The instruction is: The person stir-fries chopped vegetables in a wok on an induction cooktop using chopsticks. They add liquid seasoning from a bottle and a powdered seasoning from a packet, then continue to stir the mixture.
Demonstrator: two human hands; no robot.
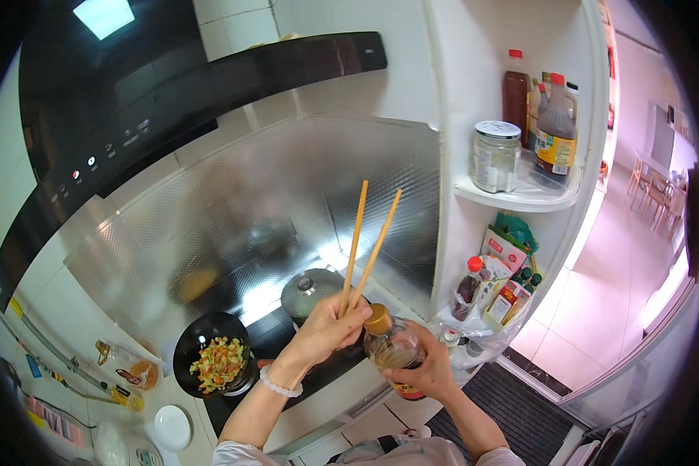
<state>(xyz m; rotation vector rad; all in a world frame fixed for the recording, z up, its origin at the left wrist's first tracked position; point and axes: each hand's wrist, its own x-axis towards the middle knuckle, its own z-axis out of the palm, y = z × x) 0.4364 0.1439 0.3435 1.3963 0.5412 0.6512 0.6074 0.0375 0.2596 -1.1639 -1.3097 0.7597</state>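
Observation:
My left hand (326,329), with a beaded bracelet at its wrist, holds a pair of wooden chopsticks (355,250) that point up and apart. Its thumb and fingertips are at the gold cap (378,317) of a sauce bottle; whether they grip the cap I cannot tell. Around the body of that bottle (393,352), which is clear with dark sauce low inside, my right hand (425,364) is closed. To the left, a black wok (187,345) holds diced green and orange vegetables (218,364). A pot with a glass lid (311,291) stands behind my left hand.
Beneath my forearms runs a black cooktop (268,332). A white plate (172,428) and an oil bottle (129,367) are at left. Corner shelves (518,201) with bottles and a glass jar (496,157) rise at right. A black range hood (209,87) hangs above.

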